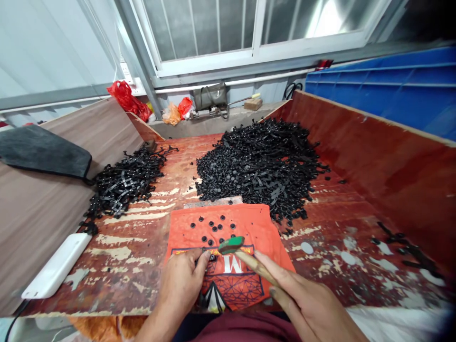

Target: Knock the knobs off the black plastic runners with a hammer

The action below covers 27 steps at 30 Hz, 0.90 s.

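My left hand [181,278] rests on the orange cloth [256,221], thumb and forefinger pressed together at a small black plastic part [213,258]. My right hand [302,294] is wrapped round the wooden handle of a small hammer [231,244] with a green head. The hammer head is over the cloth, just right of my left fingertips. Several loose round black pieces [214,228] lie scattered on the cloth beyond both hands. White letters and dark line drawings are printed on its near part.
A large heap of black plastic parts [263,166] lies behind the cloth, and a smaller pile [124,183] at left. A white power bank-like box [57,266] stands on the worn red tabletop [138,237]. Wooden side boards [384,137] border it; a blue crate [384,90] is beyond.
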{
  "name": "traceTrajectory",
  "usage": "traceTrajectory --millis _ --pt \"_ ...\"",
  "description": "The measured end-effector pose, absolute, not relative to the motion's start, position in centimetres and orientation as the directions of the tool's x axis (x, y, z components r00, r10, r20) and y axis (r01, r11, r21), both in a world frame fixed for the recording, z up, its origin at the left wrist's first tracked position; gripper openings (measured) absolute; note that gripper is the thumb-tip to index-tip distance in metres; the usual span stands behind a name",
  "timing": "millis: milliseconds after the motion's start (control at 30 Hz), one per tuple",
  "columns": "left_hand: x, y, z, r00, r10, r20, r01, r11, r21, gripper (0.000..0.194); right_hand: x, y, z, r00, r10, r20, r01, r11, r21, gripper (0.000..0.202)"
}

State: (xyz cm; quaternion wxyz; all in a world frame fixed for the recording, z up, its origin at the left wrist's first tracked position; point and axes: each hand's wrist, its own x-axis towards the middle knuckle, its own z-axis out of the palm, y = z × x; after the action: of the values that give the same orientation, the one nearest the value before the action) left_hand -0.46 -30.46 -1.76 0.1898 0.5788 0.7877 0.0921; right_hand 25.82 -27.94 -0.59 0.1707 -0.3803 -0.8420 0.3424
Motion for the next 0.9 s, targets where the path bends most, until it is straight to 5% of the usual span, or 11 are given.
traceTrajectory --millis 200,433,733,900 --pt "-0.3 -30.4 -1.2 -0.247 0.95 -0.19 0.924 0.29 0.25 0.045 25.1 -27.1 0.3 -0.675 0.737 0.04 0.535 0.526 -0.661 0.059" --pt "-0.2 -31.1 -2.6 -0.167 0.983 -0.076 0.972 0.177 0.153 0.044 24.7 -27.8 -0.2 -0.643 0.716 0.273 0.491 0.658 -0.57 0.06" --pt "-0.7 -31.7 -4.1 -0.125 0.991 0.04 0.99 0.122 0.068 0.045 24.1 -27.5 -2.1 -0.659 0.73 0.18 0.524 0.618 -0.586 0.061" --pt "-0.8 -31.4 -3.7 -0.137 0.99 -0.029 0.973 0.14 0.184 0.045 23.3 -27.5 -1.7 -0.668 0.744 0.03 0.523 0.497 -0.692 0.062"
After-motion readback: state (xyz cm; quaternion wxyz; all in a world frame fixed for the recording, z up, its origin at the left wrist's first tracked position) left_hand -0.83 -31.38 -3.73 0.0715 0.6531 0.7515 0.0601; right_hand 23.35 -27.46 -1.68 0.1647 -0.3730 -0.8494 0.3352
